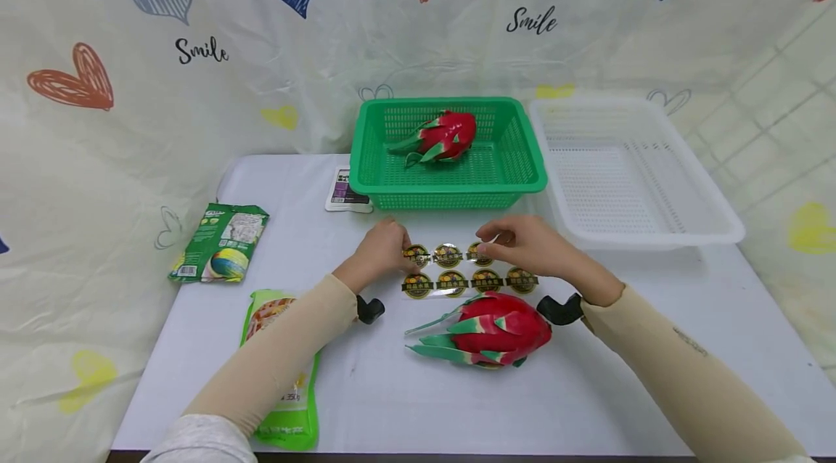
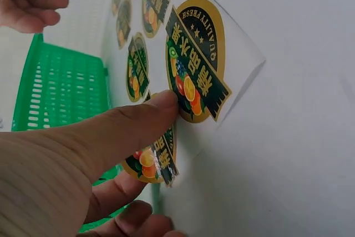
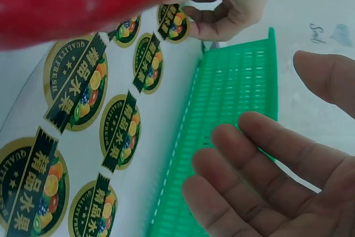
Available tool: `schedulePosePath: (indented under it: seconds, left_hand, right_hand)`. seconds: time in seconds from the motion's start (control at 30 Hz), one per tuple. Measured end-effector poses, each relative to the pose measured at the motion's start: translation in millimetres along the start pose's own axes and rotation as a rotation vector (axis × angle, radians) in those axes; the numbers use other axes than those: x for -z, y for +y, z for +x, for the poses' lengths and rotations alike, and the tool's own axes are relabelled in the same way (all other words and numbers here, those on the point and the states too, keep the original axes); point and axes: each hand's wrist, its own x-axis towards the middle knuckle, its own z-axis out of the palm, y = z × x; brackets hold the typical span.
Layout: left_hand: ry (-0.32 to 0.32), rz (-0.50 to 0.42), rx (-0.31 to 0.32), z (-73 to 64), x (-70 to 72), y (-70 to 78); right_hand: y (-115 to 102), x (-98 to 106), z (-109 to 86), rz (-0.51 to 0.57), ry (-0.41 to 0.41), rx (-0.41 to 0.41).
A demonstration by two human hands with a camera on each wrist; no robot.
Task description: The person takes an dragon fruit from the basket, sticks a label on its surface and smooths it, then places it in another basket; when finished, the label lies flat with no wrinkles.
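A clear sheet of round gold-and-black fruit stickers [image 1: 451,283] lies in the middle of the white table. My left hand [image 1: 381,251] pinches its left edge, the thumb [image 2: 161,104] on the printed face and a finger partly hidden behind. Over the sheet's right part is my right hand [image 1: 529,245]; in the right wrist view its fingers [image 3: 260,165] are spread and relaxed, holding nothing. Just in front of the sheet a red dragon fruit [image 1: 503,329] with green scales lies on its side, its leafy end to the left.
Behind the sheet stands a green basket [image 1: 451,200] holding another dragon fruit [image 1: 451,135]. To its right is a white basket [image 1: 643,238]. A purple-labelled packet [image 1: 342,191] lies partly behind the green basket. On the left lie a green packet [image 1: 225,245] and a light-green bag [image 1: 290,434] under my left forearm.
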Motion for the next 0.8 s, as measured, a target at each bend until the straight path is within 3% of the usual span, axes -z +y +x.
schedulePosePath:
  seconds: [0.33,0.57,0.8]
  left_hand:
    - [-0.009,-0.036,0.045,-1.2,1.1,-1.0]
    - [0.008,-0.056,0.004,2.0,1.5,-8.6]
    - [0.024,-0.076,-0.001,3.4,-0.1,-9.1]
  right_hand:
    - [-2,-2,27.6,-0.017,-0.068,0.007]
    - [-5,-7,44.2,-0.049,-0.124,0.023]
    - [-12,-17,73.3,-0.062,-0.239,0.05]
